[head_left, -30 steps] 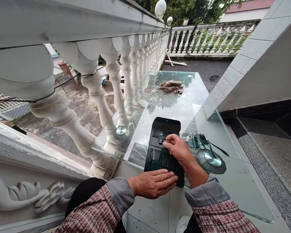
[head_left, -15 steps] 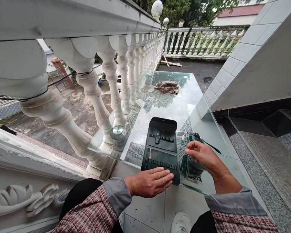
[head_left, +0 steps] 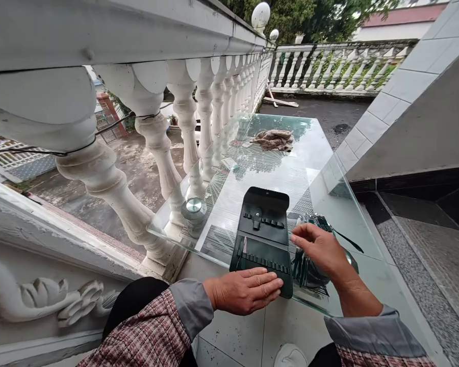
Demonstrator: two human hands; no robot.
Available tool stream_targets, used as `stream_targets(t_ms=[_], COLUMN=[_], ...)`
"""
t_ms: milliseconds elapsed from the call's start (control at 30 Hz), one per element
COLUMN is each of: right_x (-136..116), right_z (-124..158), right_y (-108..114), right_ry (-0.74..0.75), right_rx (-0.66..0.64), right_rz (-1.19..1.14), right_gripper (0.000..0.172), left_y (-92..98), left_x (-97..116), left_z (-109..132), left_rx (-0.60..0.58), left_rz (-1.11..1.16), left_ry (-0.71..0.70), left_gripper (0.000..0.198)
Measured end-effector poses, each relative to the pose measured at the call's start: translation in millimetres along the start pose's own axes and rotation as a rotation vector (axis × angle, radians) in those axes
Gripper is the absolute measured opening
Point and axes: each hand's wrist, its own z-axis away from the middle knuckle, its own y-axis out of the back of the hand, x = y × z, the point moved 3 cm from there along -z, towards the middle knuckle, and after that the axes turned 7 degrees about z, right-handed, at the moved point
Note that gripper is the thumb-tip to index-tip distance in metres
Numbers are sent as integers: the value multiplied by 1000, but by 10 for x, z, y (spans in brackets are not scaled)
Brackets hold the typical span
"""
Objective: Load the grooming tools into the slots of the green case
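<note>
A black folding tool case [head_left: 265, 234] lies unfolded on the glass table, with rows of small elastic loops across it. A slim tool [head_left: 245, 245] sits at the left of its lower section. My left hand [head_left: 245, 290] rests flat across the case's near edge, fingers stretched out. At the case's right edge is my right hand [head_left: 321, 250], thumb and fingertips pinched together. Whatever may be between those fingertips is too small to make out. Beneath and beside that hand lies a pile of slim metal tools [head_left: 301, 270], partly covered by it.
The glass table [head_left: 222, 204] stands against a white balustrade [head_left: 156, 148]. A round metal-topped support [head_left: 194, 206] shows at its left corner. A crumpled brown cloth [head_left: 273, 139] lies at the far end. Stone steps [head_left: 424, 255] rise on the right.
My right hand has come left, from over the tool pile to the case's right edge. The left hand stays on the near edge. The whole view has shifted slightly.
</note>
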Motion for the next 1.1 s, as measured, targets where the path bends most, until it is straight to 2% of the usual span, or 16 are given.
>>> stream_targets(t_ms=[100, 167, 333, 533, 700, 900, 1100], right_x=[-263, -393, -523, -596, -654, -625, -615], right_z=[31, 38, -32, -100, -114, -144, -145], right_y=[-292, -497, -780, -862, -903, -928, -911], right_ry=[-6, -27, 16, 75, 103, 114, 10], right_rx=[-207, -306, -318, -238, -200, -241, -282], right_rz=[-183, -225, -91, 111, 168, 74, -113], right_gripper=[21, 19, 13, 11, 6, 5, 12], left_y=[-10, -14, -33, -58, -83, -95, -71], left_x=[2, 2, -3, -3, 3, 6, 6], left_z=[3, 4, 7, 8, 11, 24, 17], left_rx=[-24, -42, -50, -42, -78, -47, -61], left_rz=[-8, -3, 30, 54, 98, 81, 69], left_ry=[-8, -18, -32, -19, -4, -12, -20], left_gripper=[37, 37, 37, 39, 38, 40, 39])
